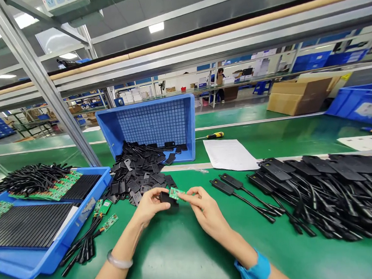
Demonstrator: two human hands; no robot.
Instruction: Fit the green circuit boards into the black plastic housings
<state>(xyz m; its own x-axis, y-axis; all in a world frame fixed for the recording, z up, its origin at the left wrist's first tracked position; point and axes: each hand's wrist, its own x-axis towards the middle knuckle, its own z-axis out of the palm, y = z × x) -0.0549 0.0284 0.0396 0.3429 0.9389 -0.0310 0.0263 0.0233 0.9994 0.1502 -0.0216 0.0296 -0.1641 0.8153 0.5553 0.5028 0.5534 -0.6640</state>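
My left hand [151, 206] has its thumb and fingers closed round a small black plastic housing [170, 201], held just above the green bench. Between the thumb and fingers of my right hand [206, 209] is a small green circuit board [175, 193], which sits at the top of the housing. Whether the board touches the housing inside, I cannot tell. Behind my left hand lies a heap of black plastic case parts [134, 173], spilling out of a tipped blue bin [189, 126]. To the right of my right hand lie two black cased units [223, 187] with cables.
On the left, a blue tray [104, 175] holds black strips and green boards with black cables. Loose cabled boards [109, 222] lie beside it. A big pile of cabled units [320, 189] covers the right side. Behind are a paper sheet [230, 153], a screwdriver [216, 135] and a metal post [45, 90].
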